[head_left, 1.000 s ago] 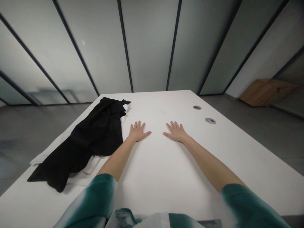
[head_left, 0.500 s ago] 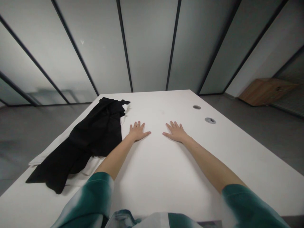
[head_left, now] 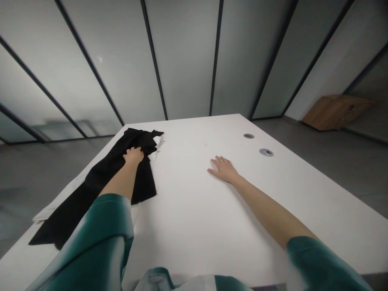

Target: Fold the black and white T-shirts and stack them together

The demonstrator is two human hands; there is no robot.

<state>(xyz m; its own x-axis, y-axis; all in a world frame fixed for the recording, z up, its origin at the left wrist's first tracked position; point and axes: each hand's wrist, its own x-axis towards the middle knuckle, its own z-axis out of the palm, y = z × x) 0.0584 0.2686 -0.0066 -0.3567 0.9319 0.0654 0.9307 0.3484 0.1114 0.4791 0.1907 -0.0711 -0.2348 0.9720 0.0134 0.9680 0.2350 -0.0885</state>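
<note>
The left hand (head_left: 133, 155) rests on the black cloth (head_left: 145, 182); whether it is grasping, I cannot tell. The right hand (head_left: 223, 169) lies released, flat on the bench (head_left: 188, 218).

We have our left hand (head_left: 133, 154) on the black cloth (head_left: 100, 173), fingers bent — whether they grip it, we cannot tell. White cloth (head_left: 57, 203) shows from under its edges. Our right hand (head_left: 223, 169) lies palm down on the white table (head_left: 182, 226), thumb held out, well apart from both cloths. To its right we see two grommets (head_left: 262, 152) (round and grey) — and, beyond the table, frosted panels (head_left: 188, 60) with dark bars.
</note>
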